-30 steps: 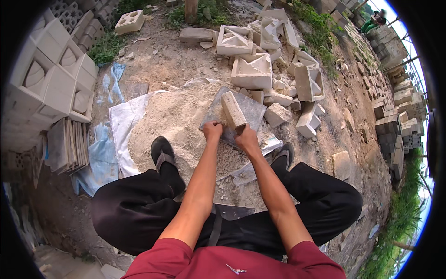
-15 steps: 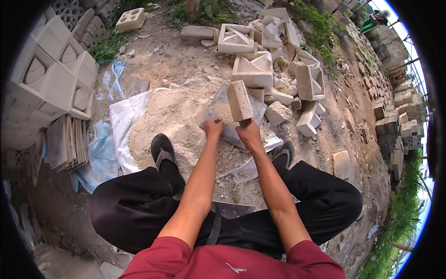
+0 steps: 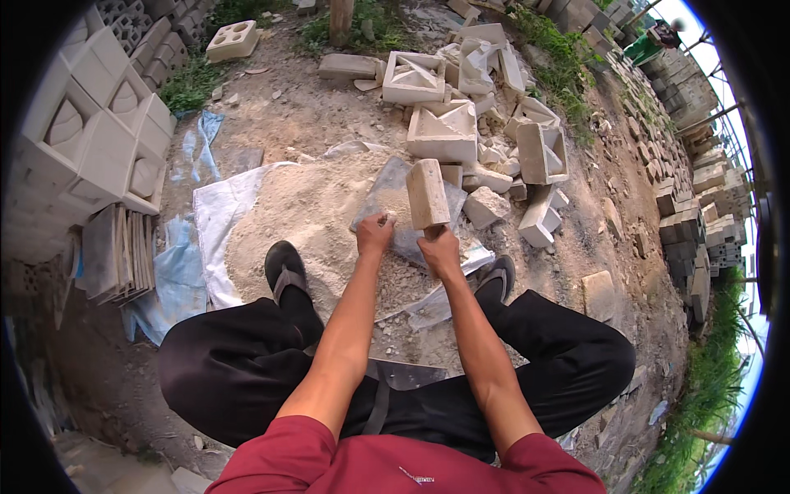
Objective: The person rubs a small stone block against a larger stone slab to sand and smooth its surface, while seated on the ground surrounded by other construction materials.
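My right hand grips the short handle of a wooden mallet, whose thick block-shaped head points away from me over a flat grey slab. Over the slab's near left part, my left hand is closed in a pinch. What its fingers hold, if anything, I cannot make out. Pale grit lies on the slab. Beside it, a heap of sandy rubble is spread on a white sheet between my feet.
Broken cream blocks are piled beyond the slab to the right. Patterned blocks stand stacked at the left, above leaning thin boards. A four-holed block lies at the far left. A person in green is far off at the right.
The mallet and my right hand have come slightly nearer to me. My left hand has shifted a little and stays closed. The whole view has tilted slightly.
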{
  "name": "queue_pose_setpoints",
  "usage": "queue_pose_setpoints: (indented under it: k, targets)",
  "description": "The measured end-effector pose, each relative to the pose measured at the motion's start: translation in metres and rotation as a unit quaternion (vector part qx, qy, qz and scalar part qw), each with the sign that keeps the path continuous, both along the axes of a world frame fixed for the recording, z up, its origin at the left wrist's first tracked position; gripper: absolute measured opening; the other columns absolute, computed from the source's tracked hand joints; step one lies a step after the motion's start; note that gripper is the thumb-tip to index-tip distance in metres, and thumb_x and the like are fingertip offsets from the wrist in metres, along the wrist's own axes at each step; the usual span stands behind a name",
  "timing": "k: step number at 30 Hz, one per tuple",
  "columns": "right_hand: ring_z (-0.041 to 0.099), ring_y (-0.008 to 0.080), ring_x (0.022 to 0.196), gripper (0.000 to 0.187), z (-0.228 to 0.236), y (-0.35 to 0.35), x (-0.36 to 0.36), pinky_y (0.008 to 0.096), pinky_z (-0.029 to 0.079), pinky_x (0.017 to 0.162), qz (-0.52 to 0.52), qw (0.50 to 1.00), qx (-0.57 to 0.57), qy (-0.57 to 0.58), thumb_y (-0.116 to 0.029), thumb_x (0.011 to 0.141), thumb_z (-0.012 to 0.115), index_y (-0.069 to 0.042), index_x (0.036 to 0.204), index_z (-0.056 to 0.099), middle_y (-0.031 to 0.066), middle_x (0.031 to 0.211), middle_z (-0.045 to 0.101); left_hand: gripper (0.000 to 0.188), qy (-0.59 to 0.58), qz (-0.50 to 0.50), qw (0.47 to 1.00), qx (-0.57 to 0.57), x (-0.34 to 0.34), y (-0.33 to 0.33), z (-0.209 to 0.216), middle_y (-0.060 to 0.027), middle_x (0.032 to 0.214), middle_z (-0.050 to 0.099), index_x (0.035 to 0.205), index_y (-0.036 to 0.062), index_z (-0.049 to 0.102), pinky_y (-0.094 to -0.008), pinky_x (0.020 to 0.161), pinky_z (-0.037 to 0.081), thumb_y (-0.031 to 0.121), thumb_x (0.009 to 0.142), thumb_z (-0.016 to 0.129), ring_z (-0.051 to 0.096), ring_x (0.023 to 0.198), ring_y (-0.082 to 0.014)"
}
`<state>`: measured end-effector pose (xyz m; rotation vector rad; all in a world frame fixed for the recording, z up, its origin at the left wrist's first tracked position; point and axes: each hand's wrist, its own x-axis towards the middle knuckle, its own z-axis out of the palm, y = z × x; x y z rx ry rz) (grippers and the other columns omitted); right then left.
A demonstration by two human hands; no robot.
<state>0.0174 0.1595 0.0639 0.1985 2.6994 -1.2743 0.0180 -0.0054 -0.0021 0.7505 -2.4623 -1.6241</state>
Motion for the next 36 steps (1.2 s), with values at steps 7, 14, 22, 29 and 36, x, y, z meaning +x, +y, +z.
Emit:
queue_pose_setpoints:
  k: [7,14,22,29,36]
  targets:
    - [0.065,0.0404,0.097,0.052,0.001,-0.013,0.0,0.0421,0.051,0.083,0.035,0.999,-0.005,0.018,-0.024,0.069,0.069,0.005,0.11,0.058,0.0256,0.098,0.067,0.03,0.057,0.042,0.996,-0.06,-0.007,-0.002,-0.026,-0.017,0.082,0.071,0.091,0.0035,0.074,-0.0366,0.07,0.053,0.029,0.075,0.074,0.069,0.075,-0.0312]
    - [0.063,0.0452,0.095,0.048,0.003,-0.03,0.007,0.0476,0.051,0.084,0.028,0.999,0.019,0.022,-0.022,0.07,0.067,0.004,0.108,0.056,0.0313,0.094,0.065,0.024,-0.025,0.041,0.999,0.02,-0.009,-0.008,-0.022,-0.0155,0.076,0.07,0.086,0.0045,0.075,-0.0363,0.066,0.053,0.025,0.074,0.074,0.069,0.071,-0.0301]
    - [0.061,0.0457,0.098,0.047,-0.02,-0.008,-0.001,0.0486,0.049,0.082,0.069,0.987,0.139,-0.047,-0.02,0.072,0.065,0.006,0.11,0.055,0.0304,0.098,0.065,0.022,-0.016,0.014,1.0,-0.006,-0.009,0.0,-0.003,-0.0184,0.083,0.07,0.088,0.0033,0.074,-0.0385,0.07,0.054,0.02,0.074,0.073,0.07,0.078,-0.0312]
    - [0.061,0.0476,0.097,0.048,-0.01,-0.025,0.002,0.0506,0.05,0.084,0.051,0.999,0.013,0.002,-0.021,0.072,0.063,0.006,0.11,0.052,0.0327,0.097,0.064,0.023,-0.036,0.015,0.998,-0.044,-0.009,-0.009,-0.004,-0.0172,0.084,0.07,0.088,0.0063,0.075,-0.0399,0.073,0.054,0.023,0.073,0.073,0.069,0.08,-0.0327]
    - [0.062,0.0458,0.097,0.052,-0.015,-0.021,-0.002,0.0454,0.05,0.081,0.05,0.996,0.072,-0.032,-0.022,0.073,0.066,0.005,0.115,0.053,0.0305,0.098,0.065,0.024,-0.041,0.007,0.999,-0.035,-0.008,-0.008,-0.009,-0.0176,0.086,0.07,0.089,0.0065,0.074,-0.0406,0.074,0.054,0.023,0.072,0.069,0.069,0.082,-0.0329]
